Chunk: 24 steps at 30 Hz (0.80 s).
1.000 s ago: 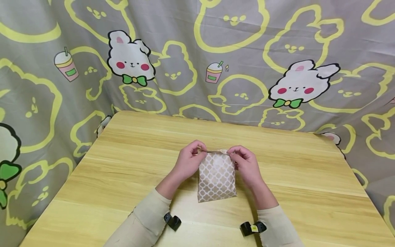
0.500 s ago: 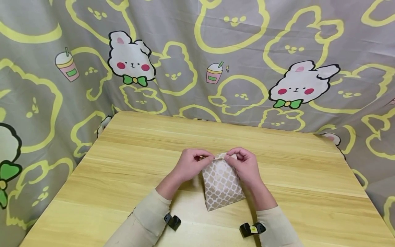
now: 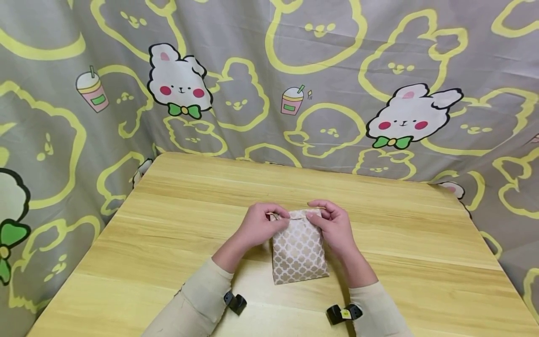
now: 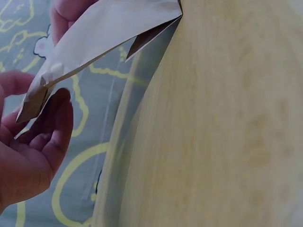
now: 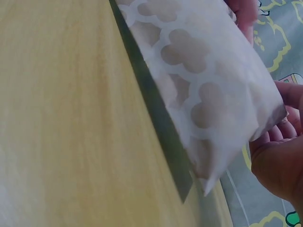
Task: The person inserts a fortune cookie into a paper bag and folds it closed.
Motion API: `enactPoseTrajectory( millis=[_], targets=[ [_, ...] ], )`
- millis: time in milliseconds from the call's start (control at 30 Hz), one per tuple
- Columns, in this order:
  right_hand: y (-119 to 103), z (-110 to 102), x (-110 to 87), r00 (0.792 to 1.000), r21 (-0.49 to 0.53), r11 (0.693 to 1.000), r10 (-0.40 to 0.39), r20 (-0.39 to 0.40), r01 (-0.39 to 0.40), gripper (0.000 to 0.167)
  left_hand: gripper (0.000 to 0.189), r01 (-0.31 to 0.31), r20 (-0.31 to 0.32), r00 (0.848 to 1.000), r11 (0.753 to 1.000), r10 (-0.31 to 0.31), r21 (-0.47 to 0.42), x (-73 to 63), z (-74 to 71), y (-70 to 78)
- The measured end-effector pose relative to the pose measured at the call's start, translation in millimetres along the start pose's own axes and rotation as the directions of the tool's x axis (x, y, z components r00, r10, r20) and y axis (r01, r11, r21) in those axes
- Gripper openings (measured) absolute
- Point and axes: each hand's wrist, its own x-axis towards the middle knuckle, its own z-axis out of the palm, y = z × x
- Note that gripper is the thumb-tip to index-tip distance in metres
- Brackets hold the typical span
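A small tan paper bag [image 3: 299,252] with a white lattice print stands between my hands, its top edge folded over. At its top left corner my left hand [image 3: 262,225] pinches the fold between thumb and fingers. My right hand [image 3: 337,228] grips the top right corner, thumb on the near face and fingers behind. In the left wrist view, the left hand [image 4: 33,151] holds the folded corner of the paper bag [image 4: 104,38], whose side gusset shows dark. The right wrist view has the right hand [image 5: 279,161] at the other corner. The bag's inside is hidden.
The bag is over a wooden table [image 3: 168,224], near its middle. A grey curtain [image 3: 236,28] with rabbit and cup prints hangs behind and at both sides. Black wrist cameras are strapped on both sleeves [image 3: 202,290].
The bag's top edge has been folded down and the bag has come slightly nearer. Its lower end swung right, then back left. Both hands remain at the top corners, fingers shifting slightly.
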Motion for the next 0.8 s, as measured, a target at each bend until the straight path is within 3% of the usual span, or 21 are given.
enactPoseTrajectory(
  millis=[133,400,600,800],
  targets=[
    [-1,0,0.5,0.999,-0.029,0.999,0.043,-0.021,-0.044,0.025,0.018,0.071,0.024,0.997,0.995,-0.07,-0.063,0.6,-1.8,0.9],
    [-2,-2,1.4,0.992,-0.021,0.992,0.124,-0.026,-0.125,0.024,0.021,0.116,0.114,0.988,0.99,-0.107,-0.082,1.5,-8.5,0.6],
    [-2,-7,1.8,0.988,-0.029,0.988,0.154,0.031,-0.154,0.024,0.015,0.132,0.151,0.982,0.983,-0.113,-0.128,0.8,-14.7,0.8],
    [-5,-11,2.2,0.979,-0.071,0.985,0.166,0.12,-0.159,0.033,0.014,0.119,0.146,0.984,0.988,-0.104,-0.095,1.6,-20.0,-0.6]
  ],
)
